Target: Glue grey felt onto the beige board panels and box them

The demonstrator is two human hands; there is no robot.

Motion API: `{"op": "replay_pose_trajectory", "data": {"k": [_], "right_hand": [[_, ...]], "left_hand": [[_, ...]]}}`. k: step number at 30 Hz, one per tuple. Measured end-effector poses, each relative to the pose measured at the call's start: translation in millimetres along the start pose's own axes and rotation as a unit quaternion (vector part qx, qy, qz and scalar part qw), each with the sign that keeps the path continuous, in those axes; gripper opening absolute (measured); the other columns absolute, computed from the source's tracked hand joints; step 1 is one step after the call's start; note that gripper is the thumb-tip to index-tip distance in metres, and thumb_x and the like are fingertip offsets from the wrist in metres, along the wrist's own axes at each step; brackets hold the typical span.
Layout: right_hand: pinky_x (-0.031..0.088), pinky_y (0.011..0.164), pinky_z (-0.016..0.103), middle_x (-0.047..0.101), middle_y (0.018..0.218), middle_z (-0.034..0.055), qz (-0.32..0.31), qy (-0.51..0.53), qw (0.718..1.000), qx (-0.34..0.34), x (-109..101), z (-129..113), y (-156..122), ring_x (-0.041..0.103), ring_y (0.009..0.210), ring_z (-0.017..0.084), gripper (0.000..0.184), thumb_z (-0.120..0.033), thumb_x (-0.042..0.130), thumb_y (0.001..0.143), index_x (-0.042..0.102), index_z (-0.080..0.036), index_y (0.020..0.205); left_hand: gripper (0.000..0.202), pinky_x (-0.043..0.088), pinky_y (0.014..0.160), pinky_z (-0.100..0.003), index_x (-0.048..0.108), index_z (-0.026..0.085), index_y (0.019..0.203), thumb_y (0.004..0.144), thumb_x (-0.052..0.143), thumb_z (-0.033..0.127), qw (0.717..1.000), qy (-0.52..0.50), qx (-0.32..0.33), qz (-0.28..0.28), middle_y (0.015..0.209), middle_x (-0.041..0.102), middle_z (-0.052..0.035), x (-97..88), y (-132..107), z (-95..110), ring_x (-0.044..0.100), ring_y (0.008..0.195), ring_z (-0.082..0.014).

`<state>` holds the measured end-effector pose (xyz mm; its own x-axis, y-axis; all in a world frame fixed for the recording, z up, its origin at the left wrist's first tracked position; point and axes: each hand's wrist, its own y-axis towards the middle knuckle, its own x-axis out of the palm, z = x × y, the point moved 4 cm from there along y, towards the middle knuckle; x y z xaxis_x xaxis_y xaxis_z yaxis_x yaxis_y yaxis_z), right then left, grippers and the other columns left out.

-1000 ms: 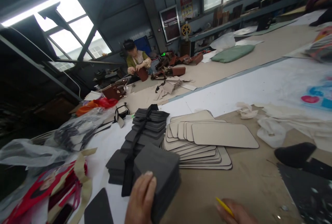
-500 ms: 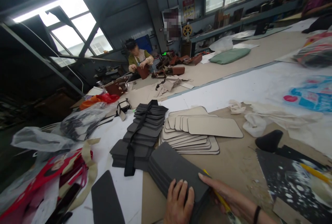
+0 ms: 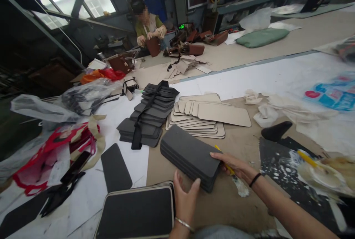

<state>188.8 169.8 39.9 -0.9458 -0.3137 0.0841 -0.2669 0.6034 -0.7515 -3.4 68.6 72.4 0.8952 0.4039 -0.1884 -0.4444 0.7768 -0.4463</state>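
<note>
A stack of dark grey panels (image 3: pixel 191 150) lies slanted across the brown work surface. My right hand (image 3: pixel 231 163) is at its right end, thumb on the top panel, fingers closed round a yellow-handled brush (image 3: pixel 229 169). The brush's lower end (image 3: pixel 242 188) is coated in whitish paste. My left hand (image 3: pixel 186 194) is just off the stack's near side, thumb and fingers spread, holding nothing; whether a fingertip touches the stack I cannot tell. Left of it sits a pile of black panels with pale edges (image 3: pixel 138 209). Beige panels (image 3: pixel 224 113) lie fanned beyond the stack.
More grey panels (image 3: pixel 149 113) lie fanned under a black strap (image 3: pixel 138 130). One loose panel (image 3: pixel 116 167) is at left, near a red bag (image 3: pixel 55 146). At right stands a paste container (image 3: pixel 318 176) on a spotted black sheet (image 3: pixel 280 165). A co-worker (image 3: pixel 149 28) handles brown pieces.
My left hand has come off the top of the grey stack to its near side, fingers now spread. The view has tipped down, bringing the pale-edged black pile into sight.
</note>
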Motion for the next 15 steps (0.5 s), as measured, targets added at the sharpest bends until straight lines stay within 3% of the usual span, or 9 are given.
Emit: {"op": "replay_pose_trajectory", "data": {"k": [2,4,6,10,12,15], "right_hand": [[0.020,0.030,0.013,0.038,0.040,-0.0065,-0.006,0.008,1.000,0.006,0.3,1.3,-4.2,0.032,0.033,0.004,0.043,-0.057,0.055,0.068,0.046,-0.016,0.060],[0.020,0.030,0.014,0.037,0.039,-0.0064,-0.011,0.008,1.000,0.002,2.8,2.5,-10.0,0.031,0.033,0.003,0.043,-0.057,0.055,0.068,0.045,-0.016,0.058],[0.020,0.031,0.014,0.036,0.038,-0.0062,-0.004,-0.010,1.000,-0.008,5.6,3.2,-17.9,0.030,0.033,0.003,0.045,-0.058,0.055,0.068,0.043,-0.017,0.054],[0.022,0.031,0.017,0.037,0.037,-0.0061,0.043,-0.064,0.996,-0.033,8.3,-0.9,-35.5,0.030,0.032,0.005,0.041,-0.057,0.058,0.065,0.047,-0.018,0.058],[0.031,0.035,0.018,0.049,0.044,-0.0024,0.052,-0.078,0.994,-0.064,11.0,-9.9,-42.5,0.041,0.038,0.008,0.038,-0.054,0.061,0.063,0.054,-0.017,0.068],[0.046,0.057,0.022,0.065,0.072,0.0039,0.027,-0.076,0.988,-0.135,21.6,-32.2,-48.8,0.057,0.065,0.015,0.041,-0.052,0.061,0.064,0.060,-0.016,0.082]], "left_hand": [[0.077,0.036,0.098,-0.040,0.034,0.016,0.124,0.062,0.068,0.048,0.977,-0.149,-0.153,-0.014,0.128,0.043,-0.0199,14.2,0.2,-12.1,0.044,0.118,-0.0267],[0.064,0.044,0.090,-0.037,0.043,0.019,0.116,0.064,0.066,0.049,0.939,-0.269,-0.206,-0.061,0.119,0.053,-0.0163,33.4,4.9,-13.3,0.052,0.108,-0.0249],[0.058,0.049,0.082,-0.036,0.047,0.020,0.110,0.063,0.068,0.046,0.918,-0.336,-0.204,-0.054,0.113,0.058,-0.0133,45.7,12.8,-10.9,0.058,0.100,-0.0240],[0.060,0.052,0.075,-0.036,0.046,0.018,0.105,0.057,0.075,0.038,0.905,-0.383,-0.183,0.015,0.099,0.064,-0.0126,53.7,23.0,-6.5,0.063,0.087,-0.0244],[0.059,0.052,0.074,-0.036,0.046,0.018,0.103,0.054,0.077,0.033,0.909,-0.384,-0.162,0.029,0.092,0.065,-0.0106,52.1,23.8,1.0,0.064,0.082,-0.0239],[0.059,0.052,0.076,-0.035,0.046,0.021,0.103,0.054,0.077,0.030,0.917,-0.385,-0.094,0.032,0.091,0.065,-0.0077,40.7,24.3,25.3,0.063,0.083,-0.0219]]}}
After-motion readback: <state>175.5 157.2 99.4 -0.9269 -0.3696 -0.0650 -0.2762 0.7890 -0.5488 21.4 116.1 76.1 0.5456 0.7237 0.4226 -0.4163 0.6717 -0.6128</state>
